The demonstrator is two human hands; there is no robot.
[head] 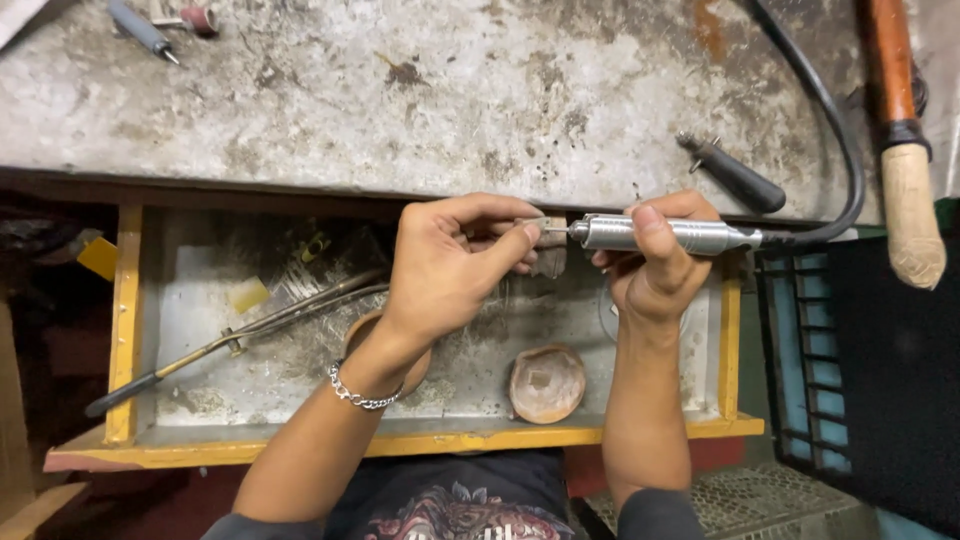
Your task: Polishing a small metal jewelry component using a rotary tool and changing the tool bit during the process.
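My left hand (455,255) pinches a small pale metal piece (545,225) between thumb and fingers, just below the bench edge. My right hand (655,265) grips a silver rotary handpiece (665,234) lying level, its thin bit pointing left and touching the small piece. A black flexible cable (835,150) runs from the handpiece's rear up across the bench. A chain bracelet (360,393) sits on my left wrist. Both hands hover over an open drawer.
The yellow-edged drawer (125,320) holds long metal tongs (240,335) and two small clay bowls (546,383). On the worn grey bench (450,90) lie a dark-handled tool (735,175), a wooden-handled tool (905,150) and a small grey tool (140,28). A dark grid crate (800,360) stands at right.
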